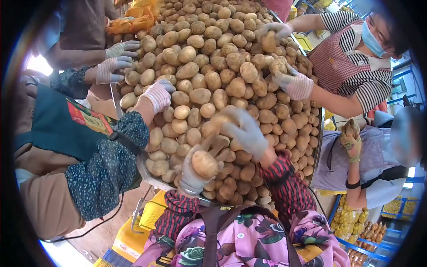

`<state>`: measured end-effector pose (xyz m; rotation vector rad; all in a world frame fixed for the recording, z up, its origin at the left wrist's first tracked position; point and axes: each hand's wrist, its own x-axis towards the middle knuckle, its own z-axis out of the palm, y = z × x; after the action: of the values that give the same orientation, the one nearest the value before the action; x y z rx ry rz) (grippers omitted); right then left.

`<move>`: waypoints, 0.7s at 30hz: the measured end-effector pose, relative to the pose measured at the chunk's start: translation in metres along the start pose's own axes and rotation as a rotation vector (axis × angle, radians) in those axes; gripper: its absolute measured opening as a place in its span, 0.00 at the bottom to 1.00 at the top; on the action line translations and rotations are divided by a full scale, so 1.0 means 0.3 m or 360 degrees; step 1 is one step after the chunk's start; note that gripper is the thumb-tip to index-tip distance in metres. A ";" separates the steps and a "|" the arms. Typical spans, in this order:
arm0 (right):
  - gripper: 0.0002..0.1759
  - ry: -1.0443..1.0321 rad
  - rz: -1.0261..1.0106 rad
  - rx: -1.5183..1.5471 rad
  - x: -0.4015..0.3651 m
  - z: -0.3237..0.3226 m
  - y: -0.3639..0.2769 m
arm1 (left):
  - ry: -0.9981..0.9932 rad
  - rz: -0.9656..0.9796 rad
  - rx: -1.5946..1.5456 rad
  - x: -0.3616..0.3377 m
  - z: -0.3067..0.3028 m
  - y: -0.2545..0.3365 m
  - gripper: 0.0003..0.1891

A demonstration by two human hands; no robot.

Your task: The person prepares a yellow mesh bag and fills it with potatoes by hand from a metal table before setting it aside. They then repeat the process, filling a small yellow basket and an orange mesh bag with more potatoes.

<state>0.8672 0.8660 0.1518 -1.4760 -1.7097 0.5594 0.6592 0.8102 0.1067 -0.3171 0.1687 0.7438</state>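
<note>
Sorting table: loose potato heap in a metal-rimmed tray, two gloved hands at the near edge.
The left hand (191,176), in a pale knit glove, is clamped on a rounded, smooth tan potato (205,164) held above the near part of the potato heap (200,95). The right hand (248,132), motion-blurred, is over the heap beside another potato; whether it grips cannot be told. Co-workers' striped-gloved hands (155,95) occupy both sides of the heap. Orange mesh netting (138,18) lies at the far left; a yellow plastic crate (153,211) stands below the thin tray rim (145,170).
</note>
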 end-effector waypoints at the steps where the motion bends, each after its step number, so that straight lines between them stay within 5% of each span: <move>1: 0.23 -0.0164 -0.0139 0.0070 -0.001 -0.038 -0.061 | -0.0155 -0.0108 -0.0099 -0.002 0.020 0.007 0.25; 3: 0.23 -0.0354 -0.0249 0.0138 0.023 -0.073 -0.048 | -0.0090 -0.0217 -0.0077 0.021 -0.051 0.041 0.28; 5: 0.25 0.0417 -0.0214 -0.0659 0.180 -0.090 0.076 | 0.0186 -0.0192 0.0073 0.030 -0.060 0.033 0.28; 7: 0.27 0.0577 -0.0129 -0.0882 0.280 -0.082 0.130 | 0.0037 -0.0185 0.0015 0.041 -0.070 0.003 0.28; 11: 0.29 0.0283 0.0048 -0.1090 0.353 -0.076 0.141 | -0.0122 -0.0301 -0.0311 0.032 -0.104 -0.019 0.32; 14: 0.29 0.0314 0.0304 -0.0108 0.335 -0.138 0.143 | -0.0089 -0.0102 -0.0155 0.047 -0.139 -0.007 0.34; 15: 0.29 0.0292 0.0301 -0.0117 0.292 -0.163 0.133 | -0.0093 -0.0091 -0.0176 0.055 -0.134 -0.007 0.34; 17: 0.26 0.0229 0.0529 0.0916 0.166 -0.202 0.045 | -0.0103 0.0019 -0.0184 0.052 -0.089 -0.013 0.36; 21: 0.27 -0.0481 0.0676 0.1053 -0.004 -0.142 -0.032 | -0.0216 0.0135 0.0022 0.090 -0.065 -0.021 0.40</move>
<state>0.8950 0.8558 0.1838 -1.2902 -1.2189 1.4776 0.6824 0.8163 0.0828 -0.2466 0.0593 0.8450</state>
